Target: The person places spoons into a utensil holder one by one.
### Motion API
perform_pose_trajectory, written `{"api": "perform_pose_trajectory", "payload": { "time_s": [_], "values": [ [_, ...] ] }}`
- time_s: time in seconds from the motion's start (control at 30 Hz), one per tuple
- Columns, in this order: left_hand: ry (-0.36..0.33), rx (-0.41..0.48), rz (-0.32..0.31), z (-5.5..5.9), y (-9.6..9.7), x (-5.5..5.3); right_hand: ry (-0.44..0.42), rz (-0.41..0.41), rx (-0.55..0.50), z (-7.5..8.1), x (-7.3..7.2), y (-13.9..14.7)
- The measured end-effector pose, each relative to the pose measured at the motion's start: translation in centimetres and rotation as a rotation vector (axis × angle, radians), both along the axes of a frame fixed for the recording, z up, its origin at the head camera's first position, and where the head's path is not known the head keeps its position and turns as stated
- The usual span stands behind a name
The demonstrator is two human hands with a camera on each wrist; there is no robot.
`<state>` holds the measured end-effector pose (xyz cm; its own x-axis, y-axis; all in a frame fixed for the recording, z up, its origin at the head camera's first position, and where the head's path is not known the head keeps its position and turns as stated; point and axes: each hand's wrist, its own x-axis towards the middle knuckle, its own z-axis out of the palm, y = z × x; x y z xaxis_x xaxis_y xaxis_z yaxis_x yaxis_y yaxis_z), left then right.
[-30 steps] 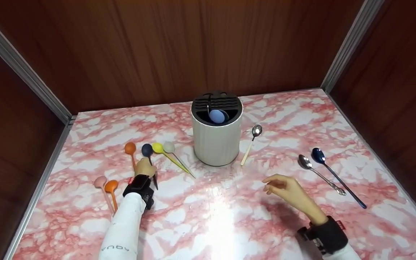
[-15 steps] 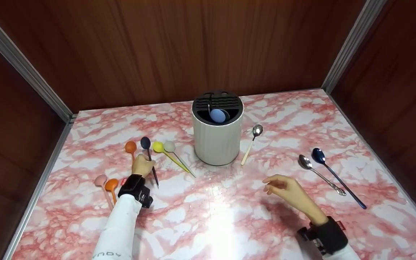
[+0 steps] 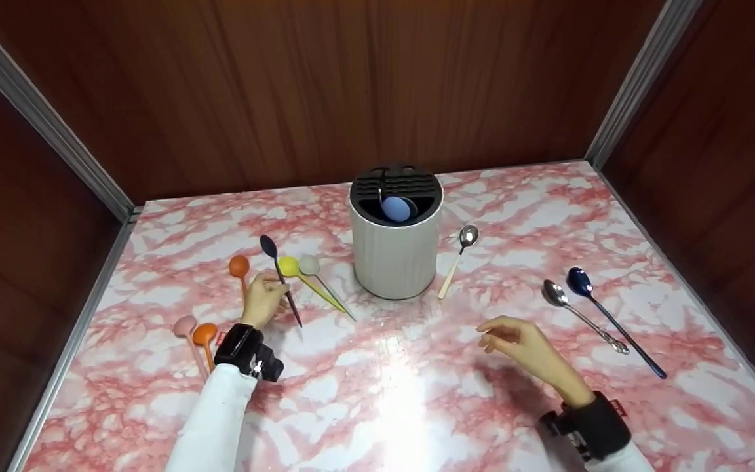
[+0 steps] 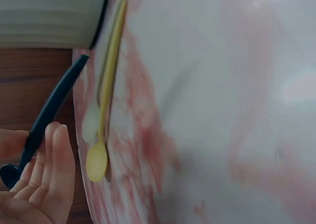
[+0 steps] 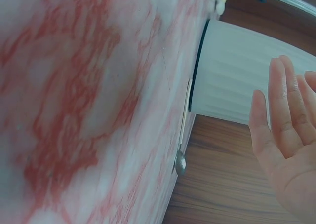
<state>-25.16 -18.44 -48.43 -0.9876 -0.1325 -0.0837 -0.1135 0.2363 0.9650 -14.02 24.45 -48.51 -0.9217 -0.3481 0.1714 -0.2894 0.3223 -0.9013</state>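
Note:
A dark navy spoon [image 3: 291,301] is pinched by its handle between the thumb and fingers of my left hand [image 3: 262,300]. In the left wrist view the spoon [image 4: 52,105] is raised off the table, slanting across the fingers. Beside it lie a yellow spoon [image 3: 289,265] and a pale grey spoon [image 3: 309,264], handles close together. An orange spoon [image 3: 239,265] is just left of that hand. My right hand [image 3: 518,341] hovers over the table with loosely bent fingers and holds nothing; the right wrist view shows its palm [image 5: 296,179] bare.
A white cylindrical utensil holder [image 3: 396,262] with a black slotted top stands at centre, a light blue spoon [image 3: 396,208] in it. A cream-handled spoon [image 3: 459,259] lies right of it. Farther right are an ornate silver spoon [image 3: 584,318] and a blue spoon [image 3: 617,322]. Pink [image 3: 185,326] and orange spoons [image 3: 205,334] lie at left.
My left hand has lifted the navy spoon from the table and carried it slightly away from me and to the right, turning a little. My right hand stays put.

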Motion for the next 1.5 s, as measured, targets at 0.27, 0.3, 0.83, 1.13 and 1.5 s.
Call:
{"api": "perform_pose_trajectory", "payload": {
  "time_s": [0.27, 0.3, 0.83, 1.13, 1.5],
  "values": [
    [0.014, 0.194, 0.006, 1.6, 1.3, 0.7, -0.013, -0.014, 0.027, 0.2, 0.0, -0.2],
    [0.019, 0.214, 0.000, 1.8, 1.5, 0.8, -0.017, -0.015, 0.030, 0.2, -0.1, -0.2],
    [0.101, 0.356, -0.161, 3.4, 4.6, 3.2, -0.054, 0.002, 0.017, 0.5, -0.1, -0.7],
    [0.156, 0.318, -0.206, 3.4, 5.3, 3.9, -0.045, 0.027, 0.010, 0.3, -0.7, -1.2],
    [0.162, 0.304, -0.222, 3.3, 6.2, 4.7, -0.029, 0.061, -0.016, 0.8, -1.4, -2.9]
  ]
}}
